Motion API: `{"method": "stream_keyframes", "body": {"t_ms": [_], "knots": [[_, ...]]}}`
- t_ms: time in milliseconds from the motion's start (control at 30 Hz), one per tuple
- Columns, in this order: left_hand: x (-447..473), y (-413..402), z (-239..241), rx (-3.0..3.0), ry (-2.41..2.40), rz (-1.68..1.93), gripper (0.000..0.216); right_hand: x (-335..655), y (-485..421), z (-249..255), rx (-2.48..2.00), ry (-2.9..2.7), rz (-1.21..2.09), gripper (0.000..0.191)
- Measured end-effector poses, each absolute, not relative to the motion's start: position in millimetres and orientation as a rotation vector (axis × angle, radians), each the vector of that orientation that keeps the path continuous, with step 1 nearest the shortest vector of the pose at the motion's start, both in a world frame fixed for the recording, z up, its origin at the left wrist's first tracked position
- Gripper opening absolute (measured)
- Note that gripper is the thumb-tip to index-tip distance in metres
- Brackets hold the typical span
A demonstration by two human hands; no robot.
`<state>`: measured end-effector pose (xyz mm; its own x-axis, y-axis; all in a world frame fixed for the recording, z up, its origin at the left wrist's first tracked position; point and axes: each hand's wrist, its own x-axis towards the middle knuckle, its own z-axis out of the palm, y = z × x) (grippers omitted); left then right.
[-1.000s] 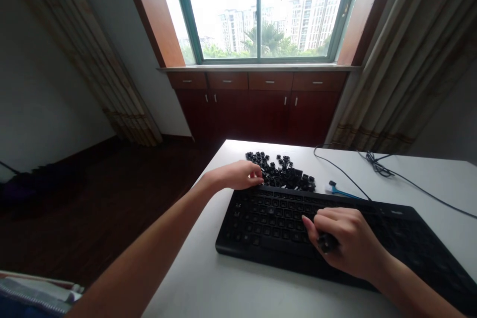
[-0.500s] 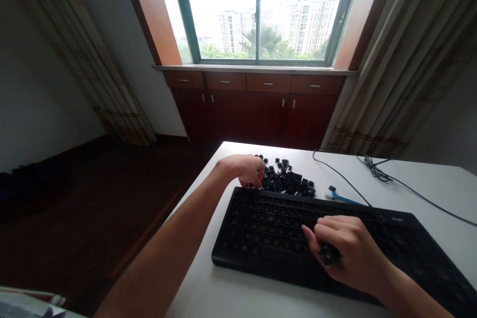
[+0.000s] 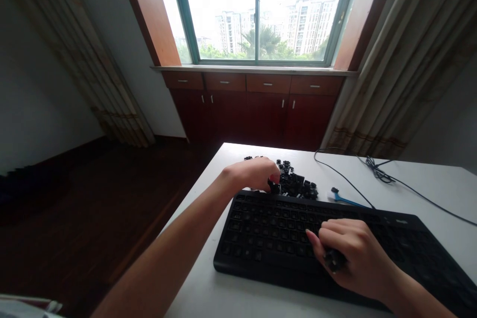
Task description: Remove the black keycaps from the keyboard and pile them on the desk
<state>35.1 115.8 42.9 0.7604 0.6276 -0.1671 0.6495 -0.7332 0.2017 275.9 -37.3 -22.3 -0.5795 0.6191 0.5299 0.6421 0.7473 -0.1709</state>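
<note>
Black keycaps (image 3: 297, 186) past the far keyboard edge (image 3: 328, 207) want a light left hand (image 3: 257, 172), its pinch unclear, while the right hand (image 3: 354, 251) curls fingers around a dark piece (image 3: 335, 260).

The hands (image 3: 256, 173) (image 3: 354, 253) are bare (the right thumbnail (image 3: 307, 232) shows), as are both slender forearms (image 3: 179, 243).

Curtains (image 3: 402, 59) and wooden cabinets (image 3: 227, 114) suggest a home.

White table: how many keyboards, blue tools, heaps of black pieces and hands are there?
Keyboard: 1
Blue tool: 1
Heap of black pieces, overlapping too much to count singly: 1
Left hand and right hand: 2
Total: 5
</note>
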Motion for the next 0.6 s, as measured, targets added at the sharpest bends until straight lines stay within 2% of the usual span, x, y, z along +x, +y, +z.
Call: {"method": "stream_keyframes", "body": {"t_ms": [600], "knots": [[38.5, 110.6, 42.4, 2.749, 1.022, -0.150, 0.023, 276.5, -37.0, -25.2, -0.949, -2.404, -0.056, 0.033]]}}
